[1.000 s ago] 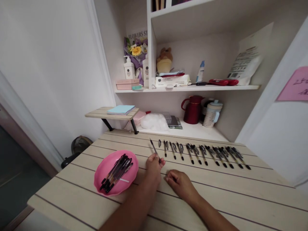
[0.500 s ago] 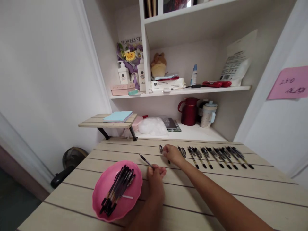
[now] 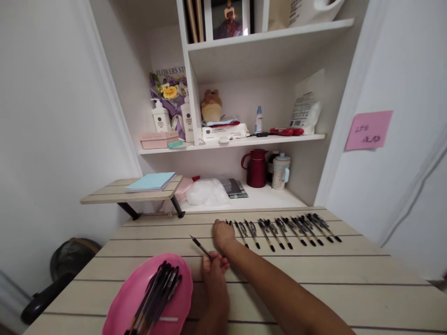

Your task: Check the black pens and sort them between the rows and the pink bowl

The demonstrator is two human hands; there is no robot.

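Note:
My left hand point(image 3: 214, 270) is closed around an uncapped black pen point(image 3: 200, 245), its bare tip pointing up and left, beside the plate. My right hand point(image 3: 224, 236) rests at the left end of a row of pens point(image 3: 281, 230) on the table. Its fingers are bent together, and whatever they pinch is hidden behind the hand. The pens in the row lie side by side, with black ends toward me and loose dark caps among their far ends. On a pink scalloped plate point(image 3: 117, 304), several more black pens point(image 3: 157, 295) lie in a bundle.
A small raised wooden shelf point(image 3: 101, 191) with blue paper point(image 3: 151, 181) stands at the back left. Behind the table, a white shelf unit point(image 3: 265, 139) holds a red jug point(image 3: 256, 168), a lidded cup point(image 3: 280, 172) and bottles. A white stick point(image 3: 168, 319) lies on the plate.
The camera view has turned right. My right hand has shifted left along the table, uncovering pens at the row's left end. My left hand keeps the pen in much the same place.

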